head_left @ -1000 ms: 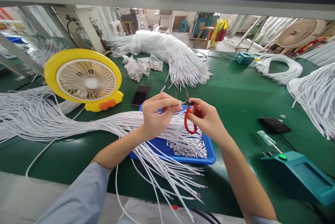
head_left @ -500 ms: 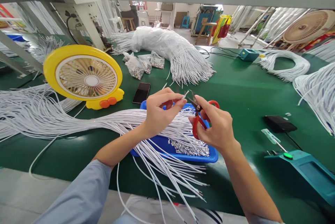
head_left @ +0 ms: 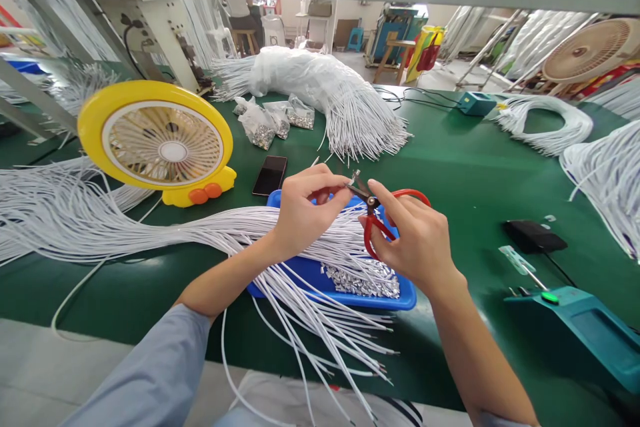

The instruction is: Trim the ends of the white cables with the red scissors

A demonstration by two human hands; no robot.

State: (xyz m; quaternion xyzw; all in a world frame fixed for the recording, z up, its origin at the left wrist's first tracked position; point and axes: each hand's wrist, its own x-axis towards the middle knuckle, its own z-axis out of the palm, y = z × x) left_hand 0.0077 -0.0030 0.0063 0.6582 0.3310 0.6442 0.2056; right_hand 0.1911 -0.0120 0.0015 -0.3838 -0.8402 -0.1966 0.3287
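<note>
My left hand [head_left: 310,204] pinches the end of a white wire between thumb and fingertips. A small shiny tip [head_left: 355,176] sticks up past the fingers; its exact shape is too small to tell. In my right hand [head_left: 423,240] are red-handled scissors [head_left: 371,201], handles spread, blades reaching to the left fingertips beside that tip. Below both hands lies a blue tray [head_left: 407,299] holding small silver metal pieces [head_left: 367,282]. A thick bundle of white wires [head_left: 200,228] runs from the left across the tray, its loose ends fanning over the table's front edge.
A yellow fan [head_left: 157,137] stands at left, near a dark phone [head_left: 270,175] and small bags of metal parts [head_left: 260,126]. Behind lies a plastic-wrapped wire bundle [head_left: 320,90]. At right are a teal device [head_left: 575,334], a black box [head_left: 535,235] and a wire coil [head_left: 545,122].
The scissors' handles have spread wider, and the blades have swung lower and leftward, closer to the left fingertips. My right hand has shifted slightly right and down; my left hand stays nearly in place.
</note>
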